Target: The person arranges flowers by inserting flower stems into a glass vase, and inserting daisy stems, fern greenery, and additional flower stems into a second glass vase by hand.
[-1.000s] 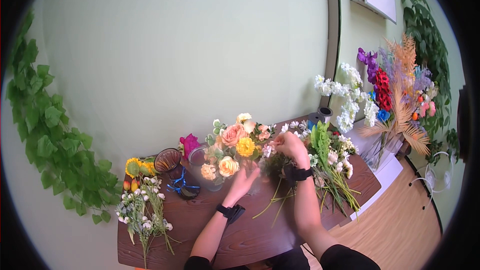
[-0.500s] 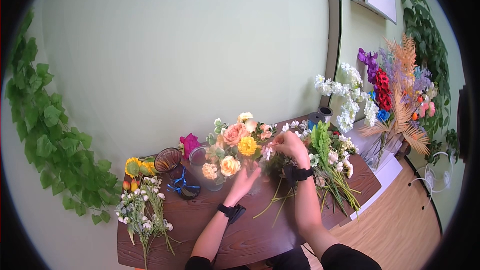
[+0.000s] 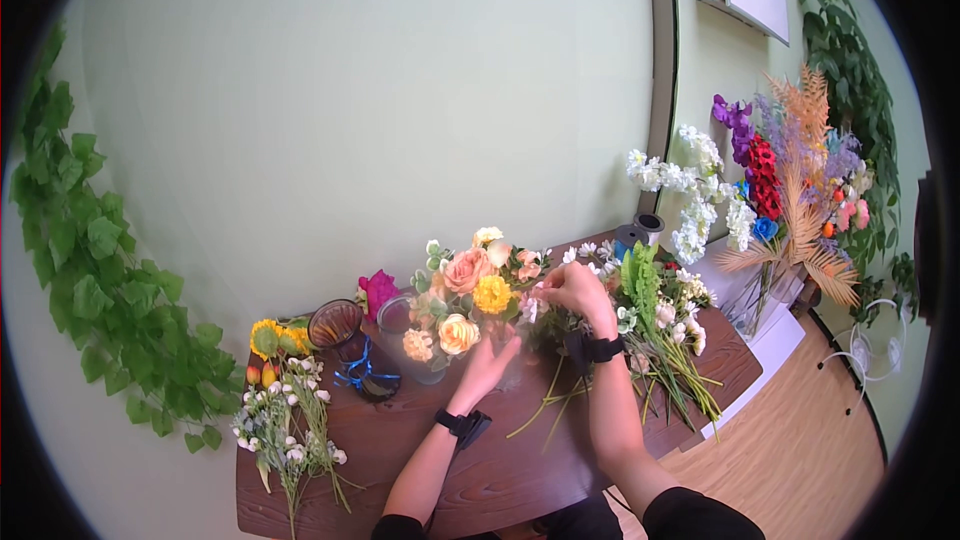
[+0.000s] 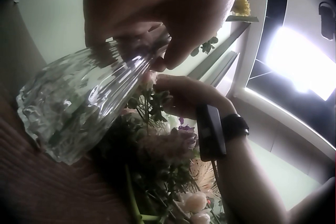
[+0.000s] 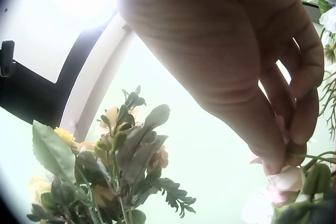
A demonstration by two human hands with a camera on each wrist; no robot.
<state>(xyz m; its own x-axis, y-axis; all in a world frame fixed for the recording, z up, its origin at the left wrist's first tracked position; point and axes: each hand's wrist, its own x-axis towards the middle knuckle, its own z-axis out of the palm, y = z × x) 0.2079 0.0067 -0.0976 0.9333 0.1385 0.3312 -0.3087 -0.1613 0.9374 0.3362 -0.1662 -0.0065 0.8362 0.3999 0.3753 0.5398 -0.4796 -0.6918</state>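
My left hand (image 3: 490,365) grips the neck of a clear faceted glass vase (image 4: 73,103), which stands tilted over the tabletop in the left wrist view. Out of the vase's top rises a bunch with a peach rose (image 3: 467,270), a yellow flower (image 3: 491,294) and a cream rose (image 3: 458,334). Just right of the bunch, my right hand (image 3: 582,295) pinches a pale pink flower (image 5: 286,179) between thumb and fingers. Green leaves (image 5: 113,166) of the bunch show beside that hand in the right wrist view.
On the brown table (image 3: 440,490) stand a dark vase with a blue ribbon (image 3: 366,372) and a clear glass container (image 3: 396,316). Cut white flowers (image 3: 290,410) lie left; green stems (image 3: 680,380) and white blooms lie right. A tall mixed arrangement (image 3: 790,180) stands beyond.
Both hands keep nearly the same places and holds. The bunch shifted slightly right, then back left.
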